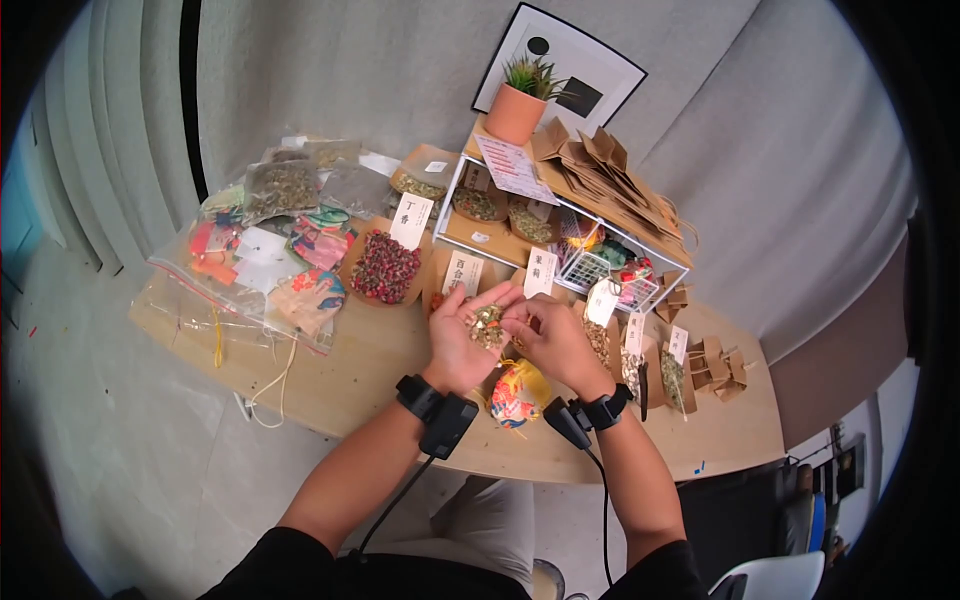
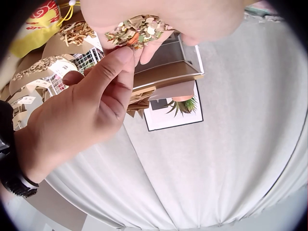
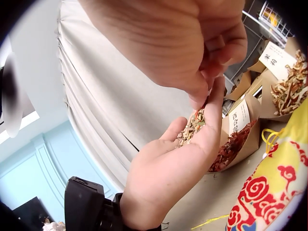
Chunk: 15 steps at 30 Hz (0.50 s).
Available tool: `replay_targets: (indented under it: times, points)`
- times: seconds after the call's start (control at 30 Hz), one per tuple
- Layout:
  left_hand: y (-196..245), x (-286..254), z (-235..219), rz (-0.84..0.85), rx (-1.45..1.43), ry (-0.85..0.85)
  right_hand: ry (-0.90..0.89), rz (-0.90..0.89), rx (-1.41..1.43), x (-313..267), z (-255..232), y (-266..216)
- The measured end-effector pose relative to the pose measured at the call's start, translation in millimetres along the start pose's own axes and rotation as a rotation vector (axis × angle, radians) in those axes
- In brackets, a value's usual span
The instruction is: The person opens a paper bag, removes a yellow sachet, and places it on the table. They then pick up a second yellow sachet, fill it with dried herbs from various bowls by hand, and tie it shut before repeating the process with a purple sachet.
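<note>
Above the worktop (image 1: pixel 720 435), the left hand (image 1: pixel 458 348), palm up with fingers relaxed, carries the dried herbs (image 1: pixel 487 323), and fingers of the right hand (image 1: pixel 560 345) pinch among them, best lightly, over a level palm.

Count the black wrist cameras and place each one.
2: one wrist camera strapped behind the left hand, which cradles mixed dried herbs palm up; another wrist camera behind the right hand, fingertips at the herbs.
</note>
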<state>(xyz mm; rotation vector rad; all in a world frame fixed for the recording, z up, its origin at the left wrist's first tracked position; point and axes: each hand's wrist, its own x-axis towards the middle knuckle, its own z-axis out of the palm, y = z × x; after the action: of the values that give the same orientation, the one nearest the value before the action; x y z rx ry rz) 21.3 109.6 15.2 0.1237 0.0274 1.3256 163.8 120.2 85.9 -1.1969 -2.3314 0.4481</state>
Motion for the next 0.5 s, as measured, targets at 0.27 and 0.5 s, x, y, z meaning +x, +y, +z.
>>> replay_targets:
  times: [0.27, 0.5]
  points:
    - [-1.5, 1.6, -0.4, -0.004, -0.033, 0.019, 0.105, -0.016, 0.084, -1.7, 9.5, 11.8]
    - [-0.7, -1.3, 4.5, -0.008, 0.017, 0.026, 0.015, -0.018, -0.052, -4.9, 4.2, -1.6]
